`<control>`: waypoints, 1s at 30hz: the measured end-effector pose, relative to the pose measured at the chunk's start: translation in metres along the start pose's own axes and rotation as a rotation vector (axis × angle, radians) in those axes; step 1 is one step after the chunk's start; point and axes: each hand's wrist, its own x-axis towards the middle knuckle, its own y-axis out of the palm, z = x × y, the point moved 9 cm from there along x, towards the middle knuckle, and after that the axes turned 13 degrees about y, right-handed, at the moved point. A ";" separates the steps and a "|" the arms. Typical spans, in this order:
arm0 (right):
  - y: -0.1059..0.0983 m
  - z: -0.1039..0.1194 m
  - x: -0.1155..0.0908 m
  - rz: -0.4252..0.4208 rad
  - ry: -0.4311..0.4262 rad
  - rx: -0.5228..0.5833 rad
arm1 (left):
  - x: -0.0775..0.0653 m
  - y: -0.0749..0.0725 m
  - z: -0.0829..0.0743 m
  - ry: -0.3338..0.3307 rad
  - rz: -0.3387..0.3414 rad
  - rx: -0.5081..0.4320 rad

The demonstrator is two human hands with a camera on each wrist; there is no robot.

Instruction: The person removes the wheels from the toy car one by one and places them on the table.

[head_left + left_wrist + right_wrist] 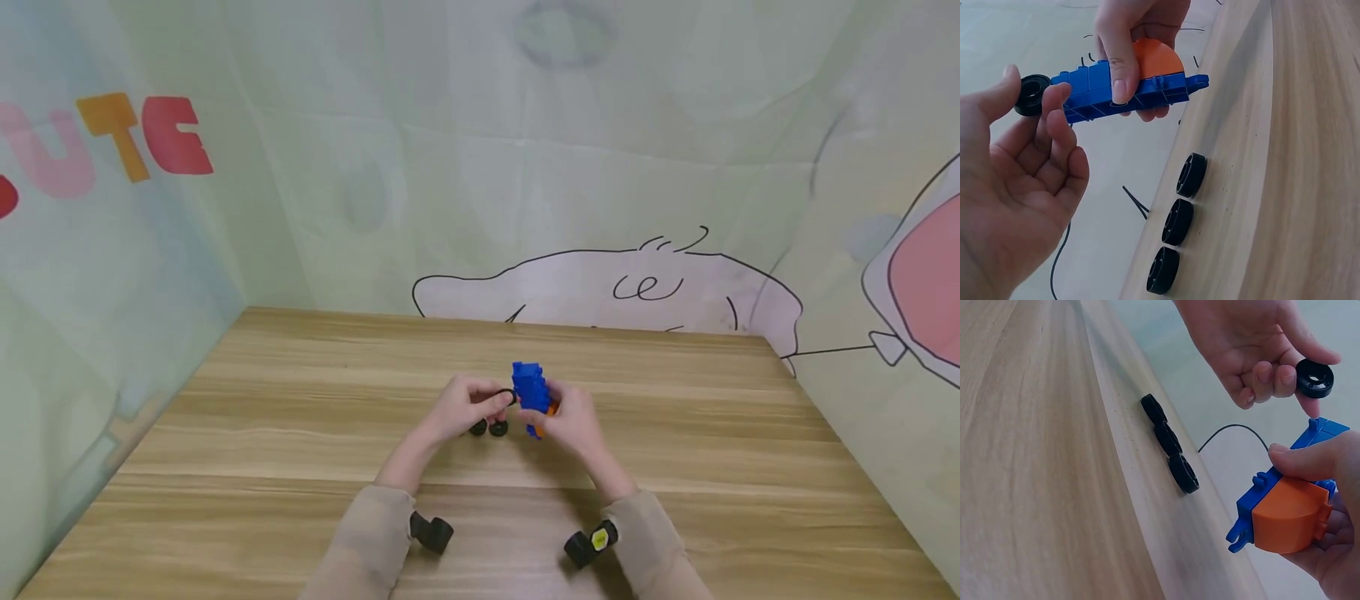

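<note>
My left hand (pixel 1035 162) pinches a small black toy wheel (pixel 1032 94) between thumb and fingers. Opposite it, my right hand (pixel 573 417) grips a blue toy vehicle body (pixel 531 385) with a rounded orange part (pixel 1291 515) at one end. Small blue pegs stick out along the body's side, and a forked blue hitch (pixel 1240 539) juts from its orange end. In the left wrist view the wheel is right at the body's far blue end. Both hands hold their pieces above the table.
Three more black wheels (pixel 1177 222) stand in a row on the wooden table (pixel 300 433), below the hands. A printed cloth backdrop (pixel 480 167) rises behind the table and at its sides. Each wrist wears a black camera (pixel 432 533).
</note>
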 end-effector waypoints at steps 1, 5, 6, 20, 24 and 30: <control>0.000 -0.001 0.000 0.000 0.004 0.001 | 0.000 0.000 0.001 -0.005 0.001 0.005; -0.004 -0.003 0.001 -0.004 0.016 0.021 | -0.002 -0.001 0.003 -0.017 -0.003 0.064; -0.005 -0.004 0.001 -0.006 0.015 0.027 | -0.002 -0.002 0.004 -0.017 -0.005 0.081; -0.017 -0.011 0.005 0.004 0.090 0.081 | -0.003 -0.001 0.018 -0.084 -0.107 0.136; -0.017 -0.015 0.005 0.013 0.113 0.097 | -0.003 0.005 0.027 -0.141 -0.126 0.166; -0.018 -0.018 0.008 0.016 0.125 0.117 | 0.000 0.009 0.031 -0.194 -0.167 0.206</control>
